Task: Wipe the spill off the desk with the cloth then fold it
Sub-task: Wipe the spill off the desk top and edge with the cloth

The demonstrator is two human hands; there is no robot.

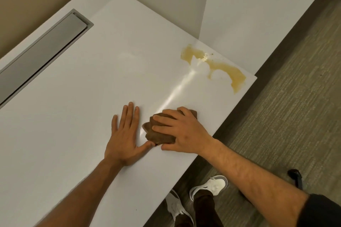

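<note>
Currently cloth is bunched under R hand, nearer spill (up-right, unwiped); L hand laid flat on desk.

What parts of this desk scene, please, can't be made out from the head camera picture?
- Brown cloth: mostly covered by the right hand; its size and any folds are hidden.
- Yellow-brown spill: glare across the white desk hides whether its pale centre is wet.
- Grey cable tray lid: cut off by the left edge.
- Left hand: its palm lies flat, hiding what is beneath.
</note>
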